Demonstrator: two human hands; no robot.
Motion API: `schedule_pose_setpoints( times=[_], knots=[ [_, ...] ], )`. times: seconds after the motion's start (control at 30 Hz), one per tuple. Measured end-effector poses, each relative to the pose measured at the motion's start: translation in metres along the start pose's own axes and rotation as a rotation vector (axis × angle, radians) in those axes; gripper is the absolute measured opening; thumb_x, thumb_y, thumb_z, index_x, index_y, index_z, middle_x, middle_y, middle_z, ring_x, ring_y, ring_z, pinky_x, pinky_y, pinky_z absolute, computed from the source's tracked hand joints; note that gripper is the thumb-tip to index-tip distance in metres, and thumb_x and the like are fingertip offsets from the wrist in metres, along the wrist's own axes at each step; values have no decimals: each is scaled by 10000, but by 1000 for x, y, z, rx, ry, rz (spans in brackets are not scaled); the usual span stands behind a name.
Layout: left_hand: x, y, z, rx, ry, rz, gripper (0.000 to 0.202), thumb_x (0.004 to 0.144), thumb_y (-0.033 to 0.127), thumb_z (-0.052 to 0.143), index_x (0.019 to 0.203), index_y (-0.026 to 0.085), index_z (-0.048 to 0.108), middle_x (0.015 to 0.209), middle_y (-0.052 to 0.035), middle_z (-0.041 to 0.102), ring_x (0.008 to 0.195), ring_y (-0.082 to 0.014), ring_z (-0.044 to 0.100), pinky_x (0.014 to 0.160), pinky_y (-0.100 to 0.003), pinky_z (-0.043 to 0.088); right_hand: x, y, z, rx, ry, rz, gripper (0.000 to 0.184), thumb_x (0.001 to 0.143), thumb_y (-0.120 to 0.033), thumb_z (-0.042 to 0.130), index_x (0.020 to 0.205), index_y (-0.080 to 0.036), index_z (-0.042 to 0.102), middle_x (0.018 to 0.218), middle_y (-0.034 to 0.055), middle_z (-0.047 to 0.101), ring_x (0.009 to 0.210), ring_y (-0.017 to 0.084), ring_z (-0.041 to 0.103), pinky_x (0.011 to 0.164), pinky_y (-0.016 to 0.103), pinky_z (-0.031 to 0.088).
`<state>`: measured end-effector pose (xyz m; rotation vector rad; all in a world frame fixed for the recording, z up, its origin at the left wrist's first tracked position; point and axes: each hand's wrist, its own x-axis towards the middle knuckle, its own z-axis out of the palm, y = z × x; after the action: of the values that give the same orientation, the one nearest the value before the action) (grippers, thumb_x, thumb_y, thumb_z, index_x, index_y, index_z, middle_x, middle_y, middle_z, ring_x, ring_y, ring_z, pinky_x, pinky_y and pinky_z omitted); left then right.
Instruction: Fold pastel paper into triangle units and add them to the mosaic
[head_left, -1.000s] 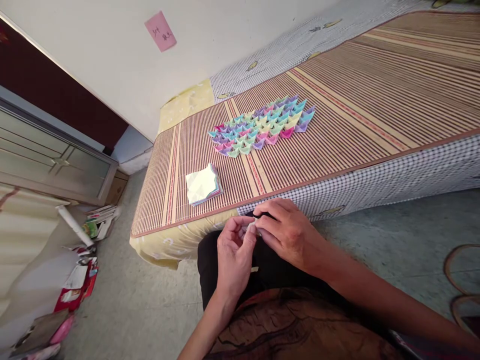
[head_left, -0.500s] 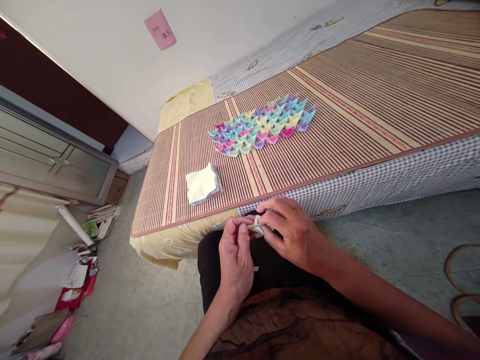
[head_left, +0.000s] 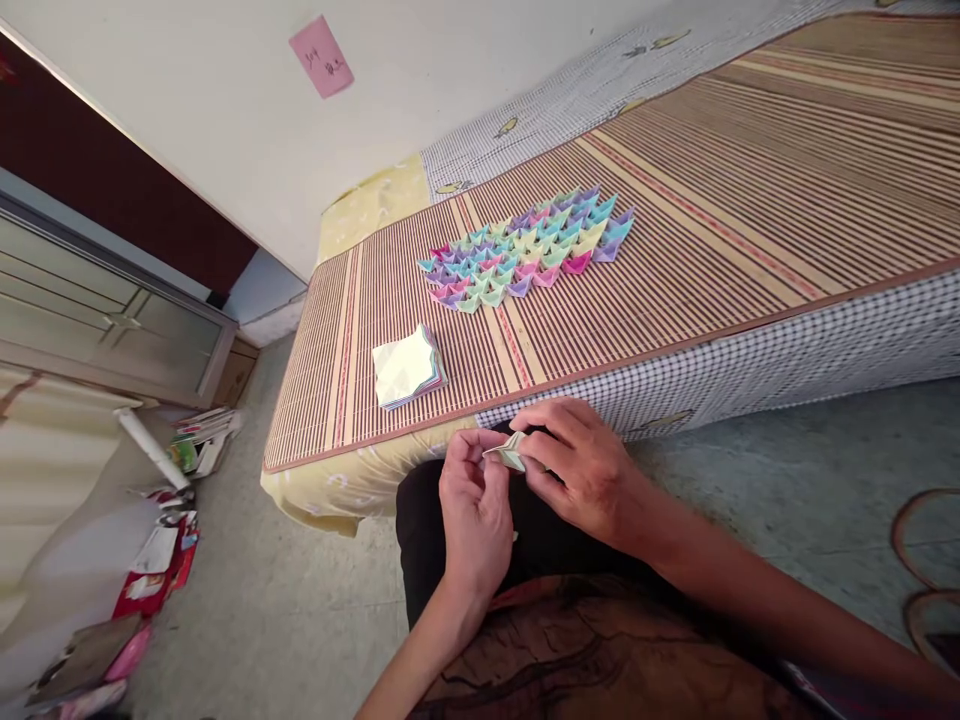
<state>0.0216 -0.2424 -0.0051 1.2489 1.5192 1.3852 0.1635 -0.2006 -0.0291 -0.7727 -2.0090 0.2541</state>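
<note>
Between my two hands, above my lap, is a small piece of folded pale green paper [head_left: 508,454]. My left hand [head_left: 477,498] pinches its left edge between thumb and fingers. From the other side, the fingertips of my right hand [head_left: 581,465] grip its right edge. Part of the paper is hidden behind the fingers. On the mat beyond stand several rows of folded paper boats [head_left: 525,250] in pink, purple, blue, green and yellow. Nearer and to the left lies a stack of square paper sheets [head_left: 407,370], a pale yellow one on top.
A striped mat [head_left: 712,190] covers the bed, whose front edge runs just past my hands. Books and papers [head_left: 206,440] and red packages [head_left: 154,570] lie on the floor at left. A round metal frame [head_left: 911,540] stands at right.
The folded paper has turned between my fingers and shows a broader, flatter face. My left thumb has shifted slightly; both hands stay in nearly the same place.
</note>
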Motion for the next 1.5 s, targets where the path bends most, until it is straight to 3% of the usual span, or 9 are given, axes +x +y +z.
schedule_pose_setpoints(
  times=[0.23,0.4,0.5,0.73,0.9,1.1,1.3,1.5],
  knots=[
    [3,-4,1,-56,8,-126,154,921,316,664,966,170,686,844,-19,678,692,-132,585,649,-237,472,-2,0,1,12,-4,11,144,942,-49,586,925,-188,620,1065,113,686,1012,271,632,901,448,561],
    [4,-6,-1,-79,5,-160,192,884,335,713,959,158,706,736,13,633,618,-112,542,597,-214,450,-1,0,-1,10,-34,42,143,963,-74,579,905,-193,631,1056,110,689,991,263,635,883,448,565],
    [4,-5,-2,-87,-27,-177,202,894,329,686,982,150,722,803,-14,680,659,-128,600,632,-230,506,-2,2,0,11,-51,54,154,965,-72,568,902,-197,631,1060,106,686,997,262,634,883,453,565],
    [3,-7,-3,-60,-47,-156,202,905,230,588,1027,154,729,879,-37,721,722,-145,634,685,-251,543,-1,2,-1,21,-52,56,147,938,-44,595,898,-178,638,1061,115,684,1009,275,633,889,453,560],
    [2,-8,-3,-16,-75,-147,185,950,284,612,1038,160,718,898,-55,732,793,-169,652,724,-263,521,1,0,-1,50,-49,54,160,950,-45,586,884,-183,631,1040,108,683,987,262,639,881,446,570],
    [4,-10,-7,-16,-106,-175,202,940,328,654,1030,157,712,786,-24,686,665,-144,573,615,-236,439,2,0,-5,149,-74,105,145,925,-70,623,954,-211,623,1050,94,679,1027,264,659,909,457,584],
    [6,-8,-8,28,-114,-156,190,928,321,655,1021,163,707,835,-32,694,692,-155,581,641,-249,449,4,0,-9,186,-134,151,248,854,-26,606,1018,-212,621,1087,97,678,1063,275,662,939,474,584],
    [8,-8,-6,15,-134,-162,158,900,283,672,991,159,710,800,-24,687,694,-154,596,637,-243,453,3,0,-6,124,-170,148,216,870,-34,595,992,-209,631,1096,111,679,1075,289,662,936,494,589]
  ],
)
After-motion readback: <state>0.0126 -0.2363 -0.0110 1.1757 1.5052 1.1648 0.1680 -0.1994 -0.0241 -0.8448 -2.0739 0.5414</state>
